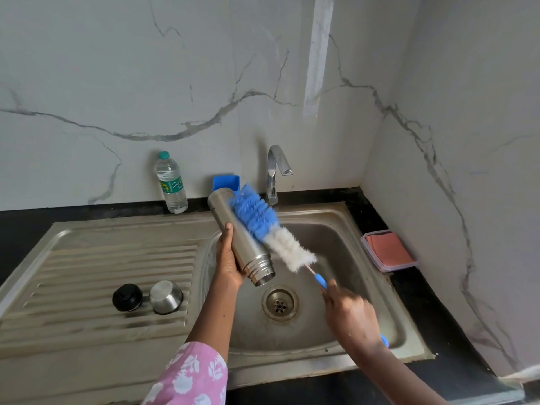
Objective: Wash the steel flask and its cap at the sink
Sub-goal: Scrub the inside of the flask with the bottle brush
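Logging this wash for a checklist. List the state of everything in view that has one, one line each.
steel flask, uncapped, tilted mouth-down over the basin, held by the left hand
bottle brush, bristles against the flask's outside, handle gripped by the right hand
black stopper, off the flask, on the drainboard
steel cap, off, beside the stopper
tap, no water running
water bottle, capped, upright
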